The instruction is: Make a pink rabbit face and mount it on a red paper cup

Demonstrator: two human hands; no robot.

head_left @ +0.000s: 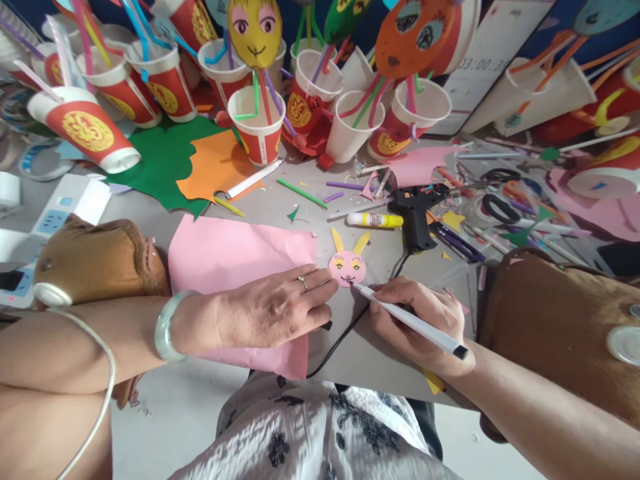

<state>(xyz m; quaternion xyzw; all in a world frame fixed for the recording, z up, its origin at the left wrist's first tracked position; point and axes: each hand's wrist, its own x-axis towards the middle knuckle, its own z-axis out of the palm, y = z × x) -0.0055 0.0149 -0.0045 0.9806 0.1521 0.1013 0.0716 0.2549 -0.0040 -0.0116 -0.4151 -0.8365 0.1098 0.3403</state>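
Observation:
A small pink paper rabbit face (342,269) lies on the table, with yellow ears, yellow-lidded eyes and a black drawn mouth. My left hand (280,303) rests palm down over a pink sheet (235,250), fingers stretched out, their tips at the face's left edge. A small black end of something (327,326) pokes out from under those fingers; the rest is hidden. My right hand (423,317) is closed around a white marker pen (417,327) with a black end. Its tip touches the face near the mouth.
Behind stand paper cups (257,127) with straws and painted faces. A yellow marker (374,221), a black glue gun (417,213), scissors (500,207) and scraps lie beyond the face. The gun's cord (345,337) runs between my hands. A power strip (63,213) sits left.

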